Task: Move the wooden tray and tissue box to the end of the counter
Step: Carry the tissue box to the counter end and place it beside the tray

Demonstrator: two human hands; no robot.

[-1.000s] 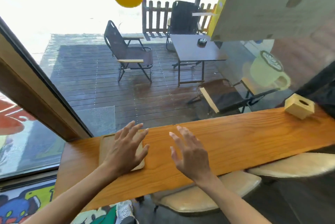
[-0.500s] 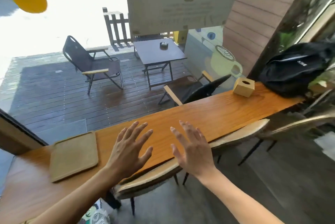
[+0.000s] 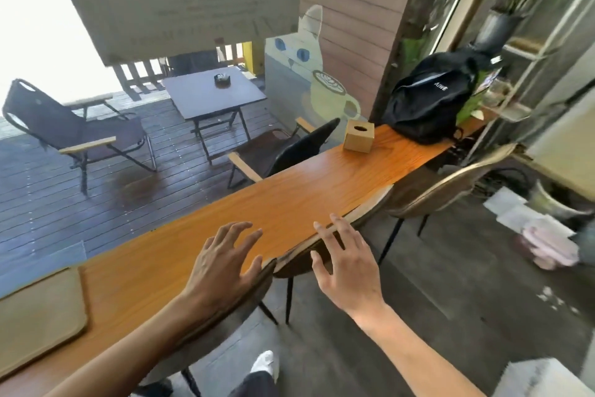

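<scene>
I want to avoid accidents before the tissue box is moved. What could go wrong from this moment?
1. The tissue box stands far along the counter, close to a black backpack; a hasty grab might knock the bag.
2. Both the left hand and right hand are open and empty, so nothing is secured yet.
3. Chair backs press against the counter edge and may catch a leg while walking.
</scene>
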